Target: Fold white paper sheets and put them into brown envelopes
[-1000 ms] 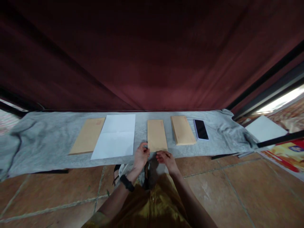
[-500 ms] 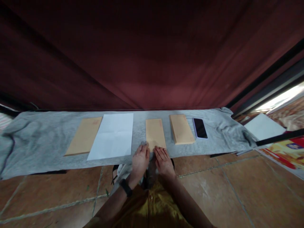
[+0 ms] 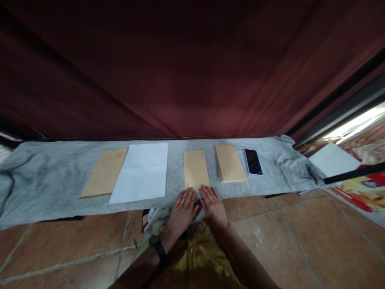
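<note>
A brown envelope [image 3: 195,168] lies flat on the grey cloth [image 3: 54,176] in front of me. My left hand [image 3: 183,209] and my right hand [image 3: 213,204] rest side by side at its near end, fingers stretched flat, fingertips touching the envelope's near edge. Neither hand holds anything. A black band is on my left wrist. To the right lies a stack of brown envelopes [image 3: 229,163]. To the left lie a white sheet of paper [image 3: 140,171] and another brown envelope [image 3: 104,172].
A dark phone [image 3: 253,161] lies on the cloth right of the stack. A dark red curtain [image 3: 180,72] hangs behind the cloth. Terracotta floor tiles [image 3: 285,241] spread in front. White paper [image 3: 331,158] and a colourful print [image 3: 361,190] lie at the right.
Both hands let go of the envelope's near corners and flattened out, drawing slightly back toward me. The envelope stays flat on the cloth.
</note>
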### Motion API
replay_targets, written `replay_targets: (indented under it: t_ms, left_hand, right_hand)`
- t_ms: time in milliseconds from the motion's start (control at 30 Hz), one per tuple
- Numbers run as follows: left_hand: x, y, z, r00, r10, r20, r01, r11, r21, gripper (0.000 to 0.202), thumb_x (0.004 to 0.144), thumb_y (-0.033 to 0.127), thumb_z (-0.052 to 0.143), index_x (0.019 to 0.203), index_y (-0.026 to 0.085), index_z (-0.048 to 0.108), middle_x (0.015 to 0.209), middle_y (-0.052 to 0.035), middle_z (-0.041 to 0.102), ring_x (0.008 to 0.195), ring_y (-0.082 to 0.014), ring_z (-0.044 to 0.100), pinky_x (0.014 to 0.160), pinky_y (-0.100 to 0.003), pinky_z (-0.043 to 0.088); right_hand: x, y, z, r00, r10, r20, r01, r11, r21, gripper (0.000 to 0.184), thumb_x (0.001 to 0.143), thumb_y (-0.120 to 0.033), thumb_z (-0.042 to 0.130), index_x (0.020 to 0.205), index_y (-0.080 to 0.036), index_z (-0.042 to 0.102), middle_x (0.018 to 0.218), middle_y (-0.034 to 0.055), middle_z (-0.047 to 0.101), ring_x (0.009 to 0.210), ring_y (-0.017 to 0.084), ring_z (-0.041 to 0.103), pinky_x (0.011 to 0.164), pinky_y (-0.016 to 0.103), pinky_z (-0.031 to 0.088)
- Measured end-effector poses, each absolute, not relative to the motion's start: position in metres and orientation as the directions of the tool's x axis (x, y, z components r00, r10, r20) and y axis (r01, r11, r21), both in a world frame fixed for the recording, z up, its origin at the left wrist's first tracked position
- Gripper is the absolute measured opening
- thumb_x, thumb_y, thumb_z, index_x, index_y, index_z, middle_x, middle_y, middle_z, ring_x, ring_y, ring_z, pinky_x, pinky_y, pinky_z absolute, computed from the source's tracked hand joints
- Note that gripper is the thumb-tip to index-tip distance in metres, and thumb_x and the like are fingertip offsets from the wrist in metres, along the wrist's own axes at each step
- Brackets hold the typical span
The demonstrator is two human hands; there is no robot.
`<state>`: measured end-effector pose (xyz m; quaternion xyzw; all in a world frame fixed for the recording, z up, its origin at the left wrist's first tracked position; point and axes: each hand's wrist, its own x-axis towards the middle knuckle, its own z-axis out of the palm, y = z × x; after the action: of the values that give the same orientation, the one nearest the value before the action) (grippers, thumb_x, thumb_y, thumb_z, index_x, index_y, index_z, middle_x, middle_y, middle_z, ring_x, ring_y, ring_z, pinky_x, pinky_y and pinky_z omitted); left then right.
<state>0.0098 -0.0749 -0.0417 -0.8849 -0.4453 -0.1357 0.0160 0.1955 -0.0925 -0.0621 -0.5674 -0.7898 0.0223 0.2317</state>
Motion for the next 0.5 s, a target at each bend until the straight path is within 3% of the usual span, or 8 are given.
replay_targets:
  t_ms: [200, 500]
  left_hand:
    - [0.009, -0.079, -0.042, 0.548, 0.795, 0.260, 0.807, -0.584, 0.087, 0.052, 0.101, 0.036, 0.043, 0.144, 0.007, 0.050, 0.151, -0.0178, 0.053, 0.144, -0.0272, 0.044, 0.118, -0.045, 0.039]
    - [0.002, -0.081, -0.041, 0.527, 0.812, 0.252, 0.829, -0.556, 0.058, 0.054, 0.101, 0.036, 0.044, 0.145, 0.004, 0.049, 0.151, -0.0211, 0.050, 0.145, -0.0294, 0.044, 0.119, -0.048, 0.038]
  right_hand:
    - [0.216, -0.098, -0.054, -0.236, 0.910, 0.341, 0.894, 0.341, -0.291, 0.050, 0.104, -0.021, 0.040, 0.154, -0.019, 0.041, 0.151, 0.0090, 0.053, 0.141, 0.022, 0.048, 0.123, 0.048, 0.029]
    - [0.228, -0.101, -0.049, -0.253, 0.910, 0.329, 0.887, 0.354, -0.296, 0.048, 0.104, -0.020, 0.039, 0.151, -0.013, 0.045, 0.151, 0.0118, 0.053, 0.142, 0.023, 0.046, 0.122, 0.048, 0.032]
